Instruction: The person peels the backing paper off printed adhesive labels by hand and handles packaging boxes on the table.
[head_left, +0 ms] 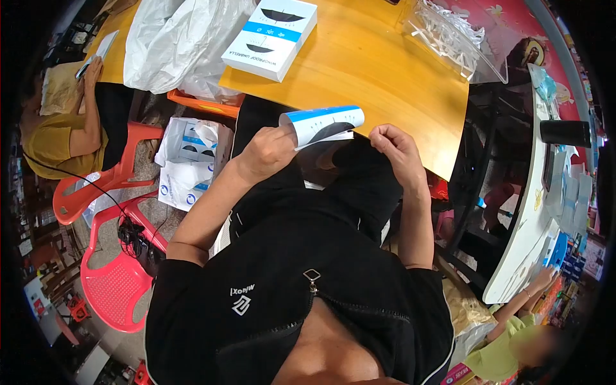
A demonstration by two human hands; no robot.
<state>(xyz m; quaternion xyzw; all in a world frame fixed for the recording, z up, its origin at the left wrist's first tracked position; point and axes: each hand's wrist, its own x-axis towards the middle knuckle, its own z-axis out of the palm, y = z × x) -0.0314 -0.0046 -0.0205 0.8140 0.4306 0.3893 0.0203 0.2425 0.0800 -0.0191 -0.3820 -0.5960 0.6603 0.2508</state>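
The left hand (266,153) gripped one end of a curled umbrella-printed card (327,123), held just off the tabletop (378,61) edge. The right hand (396,151) was curled beside its other end, apart; how tightly its fingers closed could not be told. The step seemed to be shaping the card; continuing would call for a two-handed hold.

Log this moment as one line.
left hand: holds curled printed sheet | right hand: fingers curled, apart from sheet | table: printed stack or box, white bag, clear tray
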